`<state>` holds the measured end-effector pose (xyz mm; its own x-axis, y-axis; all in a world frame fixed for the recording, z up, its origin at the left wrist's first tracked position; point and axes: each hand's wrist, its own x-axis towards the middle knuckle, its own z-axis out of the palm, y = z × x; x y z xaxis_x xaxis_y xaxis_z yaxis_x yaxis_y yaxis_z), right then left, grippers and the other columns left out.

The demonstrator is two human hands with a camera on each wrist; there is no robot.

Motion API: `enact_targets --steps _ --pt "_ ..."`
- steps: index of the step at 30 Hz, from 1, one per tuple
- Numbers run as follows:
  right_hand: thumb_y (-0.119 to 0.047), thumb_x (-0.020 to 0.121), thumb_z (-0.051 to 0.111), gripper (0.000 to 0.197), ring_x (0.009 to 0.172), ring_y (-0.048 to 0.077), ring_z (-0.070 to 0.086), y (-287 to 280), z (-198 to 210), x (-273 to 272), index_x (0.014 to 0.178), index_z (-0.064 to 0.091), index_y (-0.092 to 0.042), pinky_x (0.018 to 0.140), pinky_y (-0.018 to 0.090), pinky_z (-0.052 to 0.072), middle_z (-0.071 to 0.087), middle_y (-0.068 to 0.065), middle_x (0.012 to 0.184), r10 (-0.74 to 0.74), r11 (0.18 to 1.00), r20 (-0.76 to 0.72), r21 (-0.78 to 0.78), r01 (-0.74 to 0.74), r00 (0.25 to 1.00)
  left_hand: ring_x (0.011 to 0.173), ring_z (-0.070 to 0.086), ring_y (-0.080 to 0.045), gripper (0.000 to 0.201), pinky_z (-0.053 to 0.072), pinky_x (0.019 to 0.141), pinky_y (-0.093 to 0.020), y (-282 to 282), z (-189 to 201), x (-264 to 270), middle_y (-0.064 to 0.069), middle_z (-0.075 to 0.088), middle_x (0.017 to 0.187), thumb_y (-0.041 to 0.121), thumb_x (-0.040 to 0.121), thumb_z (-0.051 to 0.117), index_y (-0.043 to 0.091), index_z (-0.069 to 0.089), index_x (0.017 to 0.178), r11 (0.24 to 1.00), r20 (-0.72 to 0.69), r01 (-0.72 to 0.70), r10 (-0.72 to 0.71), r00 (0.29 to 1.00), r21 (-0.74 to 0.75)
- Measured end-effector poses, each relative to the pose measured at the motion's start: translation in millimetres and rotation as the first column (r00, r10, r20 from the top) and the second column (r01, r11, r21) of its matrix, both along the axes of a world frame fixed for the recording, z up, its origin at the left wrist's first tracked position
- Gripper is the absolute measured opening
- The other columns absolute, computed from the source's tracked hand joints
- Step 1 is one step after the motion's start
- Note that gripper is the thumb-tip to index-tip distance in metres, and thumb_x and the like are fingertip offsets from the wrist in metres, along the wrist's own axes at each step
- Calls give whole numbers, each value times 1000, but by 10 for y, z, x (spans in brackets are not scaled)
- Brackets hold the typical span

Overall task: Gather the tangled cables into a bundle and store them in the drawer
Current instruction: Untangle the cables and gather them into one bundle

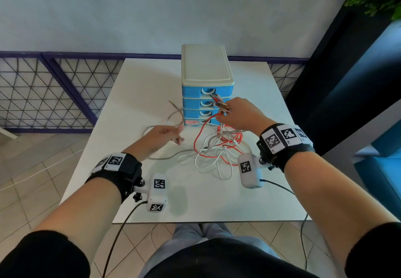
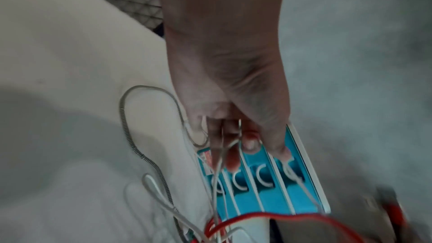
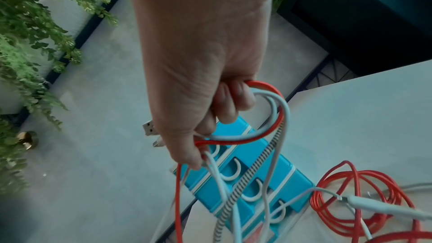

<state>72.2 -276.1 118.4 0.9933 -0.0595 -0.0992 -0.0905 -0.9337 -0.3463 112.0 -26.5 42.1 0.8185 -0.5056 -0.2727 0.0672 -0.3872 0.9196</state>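
A tangle of red and white cables (image 1: 217,149) lies on the white table (image 1: 138,87) in front of a blue drawer unit (image 1: 206,91) whose drawers are all closed. My right hand (image 1: 236,113) is raised before the drawers. It grips red, white and braided cable loops (image 3: 268,117), with USB plugs (image 3: 149,129) sticking out past the thumb. My left hand (image 1: 171,133) hovers to the left and pinches the silver braided cable (image 1: 152,128). In the left wrist view thin strands run through its curled fingers (image 2: 233,145), and a braided loop (image 2: 131,127) lies on the table.
The drawer unit has a cream top (image 1: 206,65) and stands at the table's far middle. A wire fence (image 1: 43,95) runs behind the table and a dark blue panel (image 1: 347,82) stands at the right. My lap is below the table's near edge (image 1: 195,222).
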Motion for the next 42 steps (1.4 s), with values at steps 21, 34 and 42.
enact_targets --steps 21,34,42 --pt "-33 88 48 17 70 27 56 -267 -104 -15 76 50 -22 58 29 38 52 -1 70 -146 980 122 -115 160 982 39 32 -12 38 53 57 -29 185 -49 -125 5 32 46 34 93 54 17 41 61 849 -279 -412 329 902 -330" --pt "-29 87 47 12 71 30 50 -515 -103 -90 82 49 -18 62 32 38 58 6 81 -286 944 174 -114 308 942 61 53 -21 37 52 86 -35 547 -116 -204 -3 41 58 34 95 50 15 46 64 989 -188 -147 141 972 -15" --pt "-45 87 61 56 108 29 61 -136 -1 -134 139 45 -30 78 34 44 65 6 120 -126 990 123 -45 133 984 66 51 -12 19 37 64 -27 114 97 -184 -6 65 72 32 85 65 19 70 73 955 380 -109 -3 925 275"
